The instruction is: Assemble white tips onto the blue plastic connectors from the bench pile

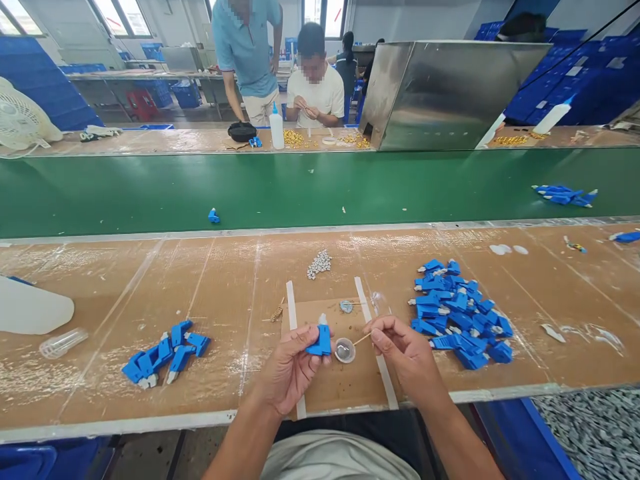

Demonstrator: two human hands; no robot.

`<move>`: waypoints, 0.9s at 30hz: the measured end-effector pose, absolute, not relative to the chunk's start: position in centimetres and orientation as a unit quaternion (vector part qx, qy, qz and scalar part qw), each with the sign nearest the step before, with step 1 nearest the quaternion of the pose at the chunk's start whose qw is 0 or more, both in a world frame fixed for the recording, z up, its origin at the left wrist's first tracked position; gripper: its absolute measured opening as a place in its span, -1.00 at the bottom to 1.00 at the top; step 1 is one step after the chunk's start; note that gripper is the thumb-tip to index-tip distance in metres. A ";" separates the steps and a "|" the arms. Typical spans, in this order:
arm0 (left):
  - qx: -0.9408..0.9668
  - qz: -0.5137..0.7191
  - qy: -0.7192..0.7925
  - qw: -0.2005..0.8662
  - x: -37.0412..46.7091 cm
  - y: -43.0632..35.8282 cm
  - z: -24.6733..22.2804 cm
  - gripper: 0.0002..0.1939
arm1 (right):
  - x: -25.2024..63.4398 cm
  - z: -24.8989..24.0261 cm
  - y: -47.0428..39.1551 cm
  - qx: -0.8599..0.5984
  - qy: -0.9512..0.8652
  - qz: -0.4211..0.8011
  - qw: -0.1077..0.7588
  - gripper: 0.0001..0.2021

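Observation:
Pinched between the thumb and fingers of my left hand is a small blue plastic part with a pale grey tip pointing up. My right hand grips a thin wooden stick, whose far end reaches the rim of a small round cup with a greyish content. Behind the cup lies a small blue-grey lump with another stick. A big pile of blue parts lies right of my right hand. Several more blue parts are grouped to the left.
Small grey pieces are heaped behind the cardboard. White tape strips flank it. A green conveyor belt runs beyond, carrying blue parts. At left lie a white bottle and a clear cup. Two people are across the belt.

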State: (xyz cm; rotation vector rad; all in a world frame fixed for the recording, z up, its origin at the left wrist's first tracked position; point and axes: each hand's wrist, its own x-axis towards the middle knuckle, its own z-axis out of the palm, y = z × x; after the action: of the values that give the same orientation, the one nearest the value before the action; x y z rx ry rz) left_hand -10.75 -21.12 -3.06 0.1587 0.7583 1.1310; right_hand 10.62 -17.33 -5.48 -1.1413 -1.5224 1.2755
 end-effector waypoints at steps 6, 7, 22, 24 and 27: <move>0.112 0.476 0.331 0.807 -9.0 -21.2 -2.8 -0.78 | 10.0 -2.4 -18.1 -0.437 -0.531 0.526 0.501 -0.85; 0.117 0.472 0.331 0.809 -8.8 -21.3 -2.8 -0.77 | 9.9 -1.8 -18.4 -0.440 -0.545 0.505 0.504 -0.86; 0.144 0.465 0.321 0.812 -8.3 -21.8 -3.4 -0.78 | 8.9 -1.1 -19.6 -0.412 -0.670 0.388 0.480 -0.88; 0.143 0.465 0.322 0.812 -8.3 -21.8 -3.4 -0.78 | 8.9 -1.1 -19.6 -0.404 -0.685 0.378 0.475 -0.87; 0.144 0.462 0.321 0.814 -8.4 -21.8 -3.5 -0.79 | 9.0 -1.1 -19.6 -0.377 -0.719 0.351 0.466 -0.83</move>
State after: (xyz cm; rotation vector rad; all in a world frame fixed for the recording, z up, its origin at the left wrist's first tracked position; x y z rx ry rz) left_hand -8.35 -21.82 -3.49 0.3083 0.6844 0.9852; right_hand 9.02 -19.56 -1.08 -0.9260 -1.7651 0.8609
